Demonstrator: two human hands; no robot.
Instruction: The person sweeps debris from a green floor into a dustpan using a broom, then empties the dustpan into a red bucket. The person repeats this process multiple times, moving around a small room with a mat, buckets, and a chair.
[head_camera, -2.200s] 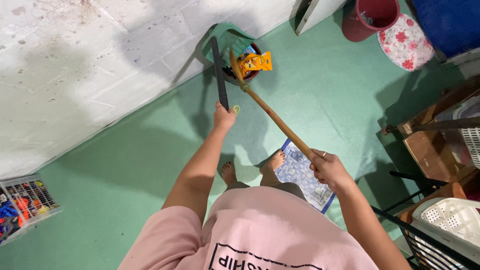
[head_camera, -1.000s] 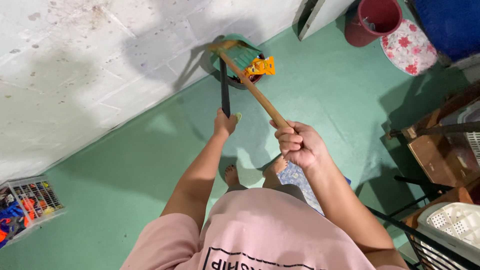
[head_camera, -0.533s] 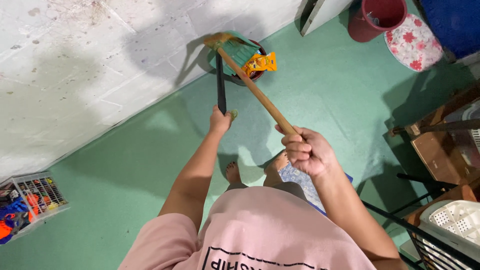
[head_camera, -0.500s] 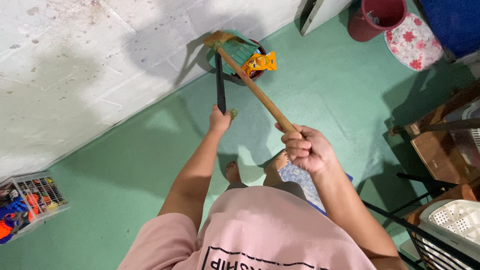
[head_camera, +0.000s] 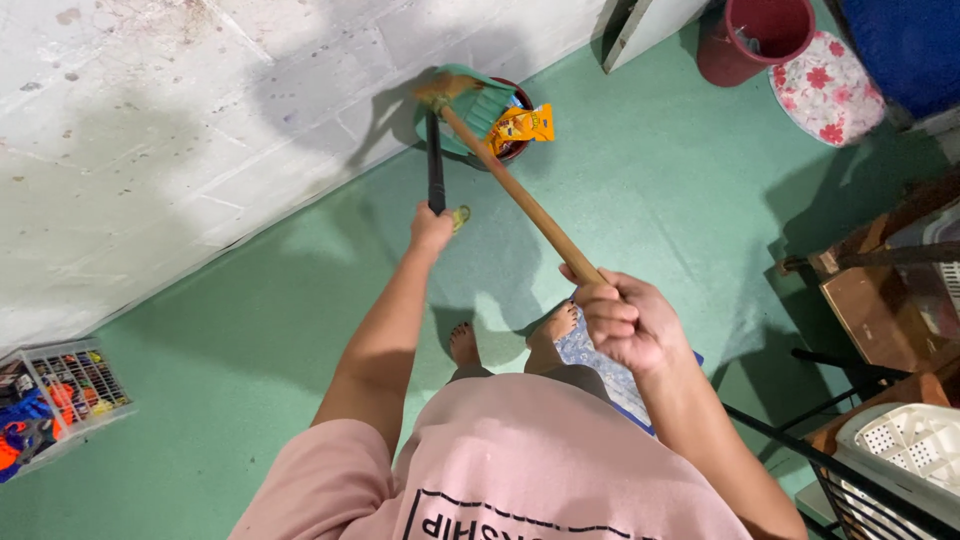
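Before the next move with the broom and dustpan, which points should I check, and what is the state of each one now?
1. Left hand grips the black dustpan handle: ok.
2. Right hand is closed around the wooden broom stick: ok.
3. Green dustpan is held above the dark bin by the wall: ok.
4. Broom head rests inside the dustpan: ok.
5. Dustpan is fully emptied: cannot tell, since its inside is partly hidden.
6. Orange snack packet is fully inside the bin: not ok, it sticks out over the rim.
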